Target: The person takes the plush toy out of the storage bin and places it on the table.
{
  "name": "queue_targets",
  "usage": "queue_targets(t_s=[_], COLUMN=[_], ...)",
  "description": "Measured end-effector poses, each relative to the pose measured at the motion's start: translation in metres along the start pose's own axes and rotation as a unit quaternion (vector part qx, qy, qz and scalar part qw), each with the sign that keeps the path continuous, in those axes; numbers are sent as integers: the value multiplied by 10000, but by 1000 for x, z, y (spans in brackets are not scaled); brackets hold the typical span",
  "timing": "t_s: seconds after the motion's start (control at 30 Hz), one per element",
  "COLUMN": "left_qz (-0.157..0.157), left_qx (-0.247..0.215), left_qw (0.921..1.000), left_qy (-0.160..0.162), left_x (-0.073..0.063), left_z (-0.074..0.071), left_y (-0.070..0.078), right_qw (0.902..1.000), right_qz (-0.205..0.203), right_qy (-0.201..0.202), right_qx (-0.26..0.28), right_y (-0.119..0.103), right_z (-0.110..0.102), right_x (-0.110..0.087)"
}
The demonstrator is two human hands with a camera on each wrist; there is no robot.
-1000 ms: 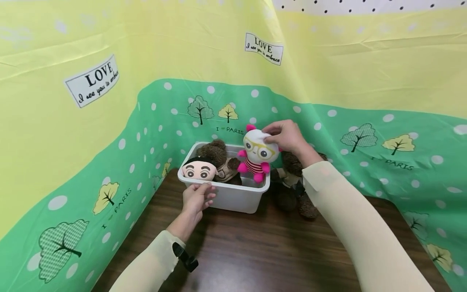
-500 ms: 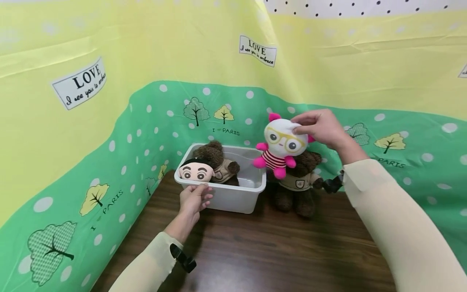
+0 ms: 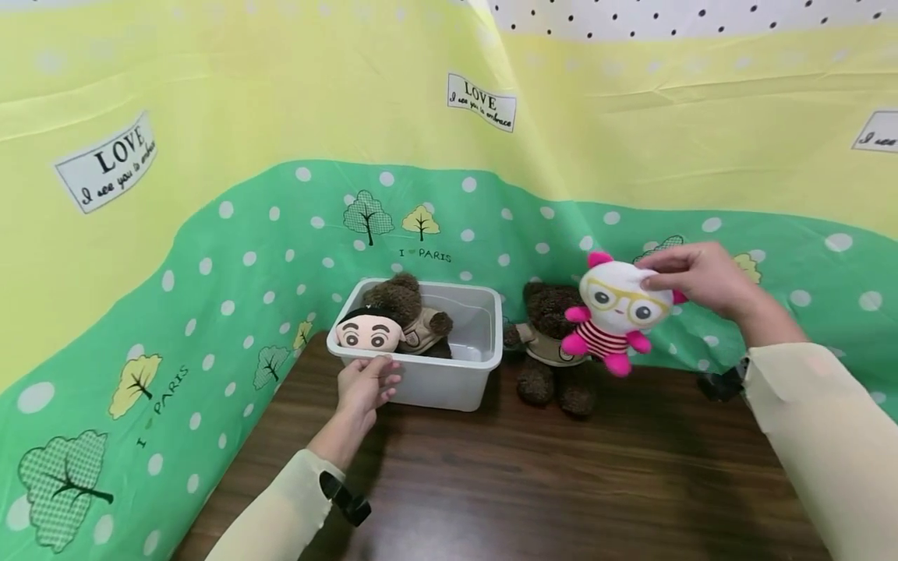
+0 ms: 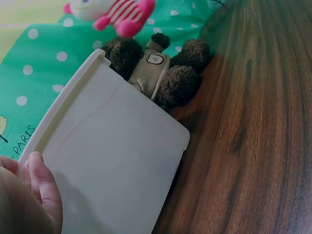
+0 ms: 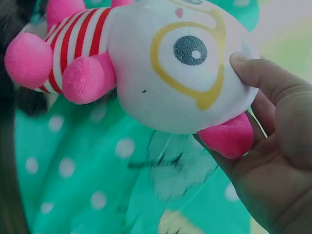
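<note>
My right hand (image 3: 708, 280) pinches a panda plush (image 3: 613, 312) by the top of its white head. The plush has pink ears and limbs, yellow glasses and a red-striped body. It hangs above the table, in front of part of a brown teddy bear (image 3: 550, 343) in a beige top. On the near rim of a light grey plastic bin (image 3: 449, 386), my left hand (image 3: 361, 389) grips with thumb and fingers. Inside that bin lean a second brown teddy bear (image 3: 421, 327) and a plush with a black-haired head (image 3: 368, 331), its lower part hidden by the bin wall.
A dark wooden table (image 3: 491, 483) lies under everything. Yellow and green printed cloth (image 3: 393, 234) hangs behind and along the left side, close to the bin. Black wrist straps, such as the left strap (image 3: 344, 499), sit over both sleeves.
My right hand has lifted the panda plush out of the bin's right side and carried it right, then lower, past the standing teddy bear. My left hand has stayed on the rim.
</note>
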State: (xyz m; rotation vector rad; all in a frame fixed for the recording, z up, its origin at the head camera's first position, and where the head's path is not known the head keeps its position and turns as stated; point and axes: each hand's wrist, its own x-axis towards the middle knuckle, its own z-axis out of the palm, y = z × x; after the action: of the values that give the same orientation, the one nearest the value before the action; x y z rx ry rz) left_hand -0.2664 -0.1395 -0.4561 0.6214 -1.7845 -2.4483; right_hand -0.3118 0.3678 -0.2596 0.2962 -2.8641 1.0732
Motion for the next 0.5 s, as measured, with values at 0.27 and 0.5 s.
queue_targets(t_s=[0.27, 0.5], left_qz=[-25, 10], left_qx=[5, -27], left_qw=[10000, 10000], left_qy=[-25, -52], left_x=[2, 4], left_z=[-2, -1], left_y=[-1, -3], right_qw=[9985, 9980], right_qz=[208, 340], right_qy=[-260, -476], right_qx=[-432, -244], right_y=[62, 102], right_z=[1, 18], right_x=[-16, -23])
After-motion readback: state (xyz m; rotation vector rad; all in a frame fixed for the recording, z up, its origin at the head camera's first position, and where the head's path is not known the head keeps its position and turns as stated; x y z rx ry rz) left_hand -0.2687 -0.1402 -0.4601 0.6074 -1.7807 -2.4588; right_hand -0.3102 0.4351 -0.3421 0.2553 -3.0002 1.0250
